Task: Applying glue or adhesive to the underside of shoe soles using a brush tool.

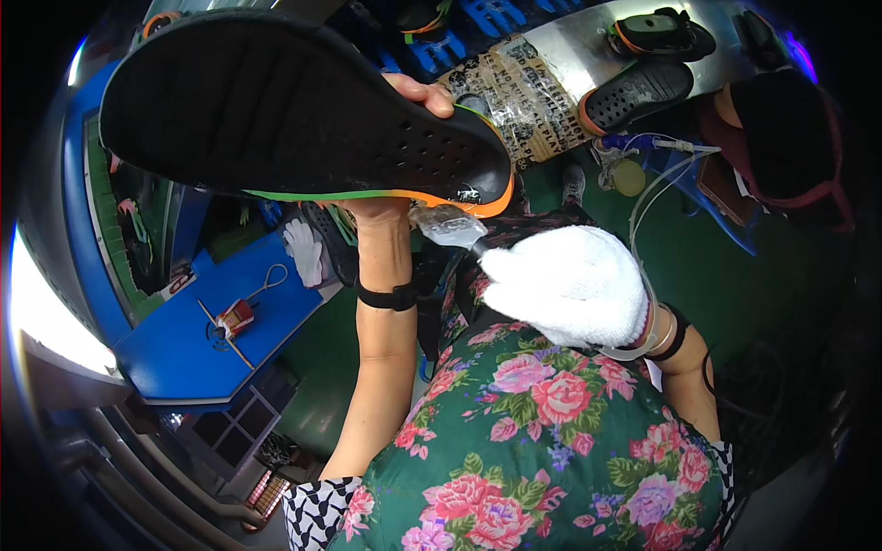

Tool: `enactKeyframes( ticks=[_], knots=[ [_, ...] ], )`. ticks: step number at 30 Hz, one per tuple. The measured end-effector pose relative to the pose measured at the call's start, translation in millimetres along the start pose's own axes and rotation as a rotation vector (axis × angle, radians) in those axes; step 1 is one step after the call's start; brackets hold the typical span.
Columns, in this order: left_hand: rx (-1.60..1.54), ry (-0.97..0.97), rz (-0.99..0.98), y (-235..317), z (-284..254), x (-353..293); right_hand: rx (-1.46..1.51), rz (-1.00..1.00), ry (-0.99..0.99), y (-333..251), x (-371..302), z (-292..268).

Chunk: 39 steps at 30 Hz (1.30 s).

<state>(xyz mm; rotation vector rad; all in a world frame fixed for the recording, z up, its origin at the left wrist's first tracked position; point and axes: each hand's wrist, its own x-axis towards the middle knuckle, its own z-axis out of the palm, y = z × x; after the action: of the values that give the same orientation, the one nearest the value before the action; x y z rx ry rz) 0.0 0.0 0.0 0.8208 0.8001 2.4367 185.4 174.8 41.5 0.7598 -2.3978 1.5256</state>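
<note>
My bare left hand (421, 94) grips a black shoe sole (303, 119) from beneath and holds it up at the upper left. The sole is dotted with small holes at its heel end, and its edge runs from green to orange. Only some of the fingers and the base of the hand show; the rest is behind the sole. In a white knit glove, my right hand (570, 285) is closed on a flat brush (450, 230) with a dark handle and pale head. The brush head is close under the orange heel edge; whether it touches is unclear.
Lower left stands a blue table (202, 312) with a white glove (305, 253) and a small red container (237, 317). A metal bench (588, 46) at the back carries more black soles (638, 95) and taped cardboard (514, 96). A clear tube (643, 197) runs to my right wrist.
</note>
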Motion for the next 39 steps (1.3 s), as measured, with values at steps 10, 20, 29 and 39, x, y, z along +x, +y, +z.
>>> enactKeyframes(
  ticks=[10,20,29,39],
  knots=[
    [0.081,0.033,0.043,-4,-5,2,-0.144,0.021,0.266,1,9,-4],
    [0.049,0.040,-0.001,-3,-3,4,-0.137,0.111,0.357,5,17,-6],
    [0.094,0.007,0.016,1,-3,9,-0.045,0.126,0.355,5,19,-5],
    [0.078,-0.033,0.028,0,-7,12,-0.013,0.094,0.300,9,18,-8]
  ],
)
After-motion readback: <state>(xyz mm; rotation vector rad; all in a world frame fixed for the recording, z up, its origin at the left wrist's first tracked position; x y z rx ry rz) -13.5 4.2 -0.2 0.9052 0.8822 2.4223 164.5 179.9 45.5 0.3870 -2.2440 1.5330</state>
